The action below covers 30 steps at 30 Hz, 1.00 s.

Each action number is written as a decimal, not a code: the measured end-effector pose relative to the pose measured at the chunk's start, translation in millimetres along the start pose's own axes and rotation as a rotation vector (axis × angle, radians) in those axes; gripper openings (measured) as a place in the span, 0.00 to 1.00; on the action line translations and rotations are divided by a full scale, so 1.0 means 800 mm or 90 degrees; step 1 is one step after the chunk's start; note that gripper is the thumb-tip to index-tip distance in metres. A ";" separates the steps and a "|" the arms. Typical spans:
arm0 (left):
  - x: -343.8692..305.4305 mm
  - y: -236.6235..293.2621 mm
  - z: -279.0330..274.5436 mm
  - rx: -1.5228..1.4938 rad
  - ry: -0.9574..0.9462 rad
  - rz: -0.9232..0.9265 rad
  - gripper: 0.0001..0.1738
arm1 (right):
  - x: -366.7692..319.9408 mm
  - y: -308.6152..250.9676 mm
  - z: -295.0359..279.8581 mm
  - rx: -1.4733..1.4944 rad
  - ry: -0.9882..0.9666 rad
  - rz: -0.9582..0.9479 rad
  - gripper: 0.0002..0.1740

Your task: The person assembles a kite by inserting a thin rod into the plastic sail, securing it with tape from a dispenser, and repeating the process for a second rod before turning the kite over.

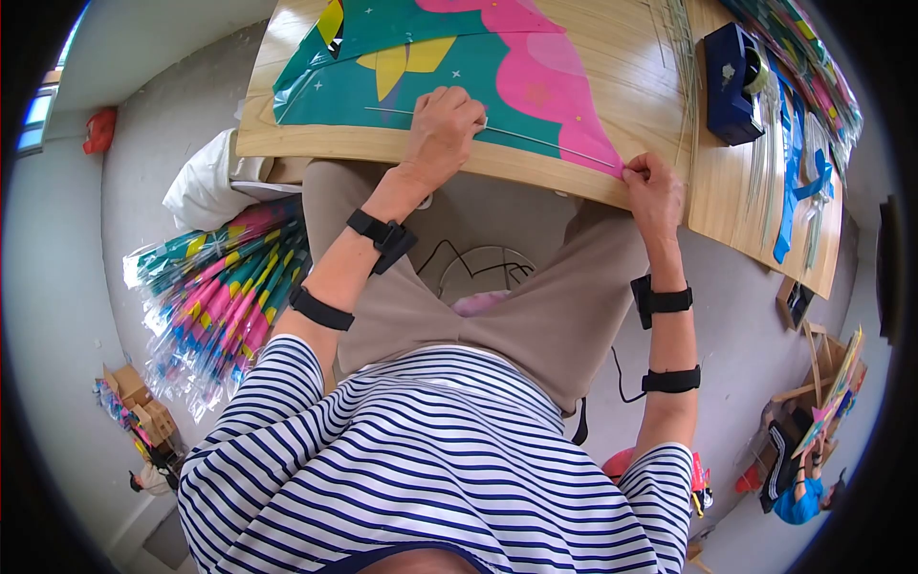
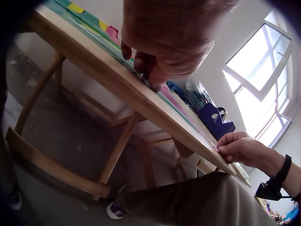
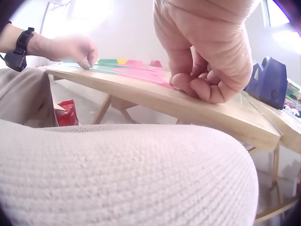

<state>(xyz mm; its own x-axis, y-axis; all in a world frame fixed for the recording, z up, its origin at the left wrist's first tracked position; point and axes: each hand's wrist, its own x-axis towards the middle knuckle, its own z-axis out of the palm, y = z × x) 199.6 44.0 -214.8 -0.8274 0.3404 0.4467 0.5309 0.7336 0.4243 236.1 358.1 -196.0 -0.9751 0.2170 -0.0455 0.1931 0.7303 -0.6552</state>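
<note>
A kite sail, printed teal, pink and yellow, lies flat along the near edge of the wooden table. Across its lower side runs a thin white rod, nearly parallel to that edge. My left hand has its fingers curled down on the rod, pinching it near its left part. At the sail's pointed pink corner, my right hand pinches the tip between thumb and forefinger, close to the rod's right end. In the right wrist view the curled fingers hide most of that corner.
A dark blue tape dispenser stands to the right, beside loose thin rods and blue strips. Bundled printed sails in clear wrap hang low on the left. Another person is far off at the right.
</note>
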 end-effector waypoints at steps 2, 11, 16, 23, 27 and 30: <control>0.000 0.001 0.000 0.005 -0.001 0.000 0.05 | 0.000 -0.001 0.000 -0.008 -0.001 0.010 0.06; 0.001 0.000 -0.002 0.033 -0.004 0.014 0.06 | 0.000 0.000 0.002 -0.014 0.008 0.016 0.06; 0.000 -0.004 -0.002 0.046 -0.014 0.028 0.08 | -0.001 0.001 0.002 -0.017 0.006 0.010 0.06; 0.003 -0.005 -0.005 0.052 -0.023 0.050 0.10 | 0.001 0.006 0.005 -0.032 0.010 -0.009 0.05; 0.003 -0.005 -0.005 0.055 -0.039 0.058 0.10 | 0.000 0.005 0.005 -0.034 0.015 -0.009 0.05; 0.004 -0.003 -0.006 0.054 -0.048 0.070 0.11 | -0.001 0.004 0.005 -0.035 0.021 -0.012 0.05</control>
<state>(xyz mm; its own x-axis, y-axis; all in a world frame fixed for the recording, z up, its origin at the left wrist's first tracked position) 196.1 40.6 -210.7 -0.7782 0.4622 0.4252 0.6044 0.7350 0.3072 237.2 357.5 -200.6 -0.9747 0.2233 -0.0089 0.1817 0.7688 -0.6132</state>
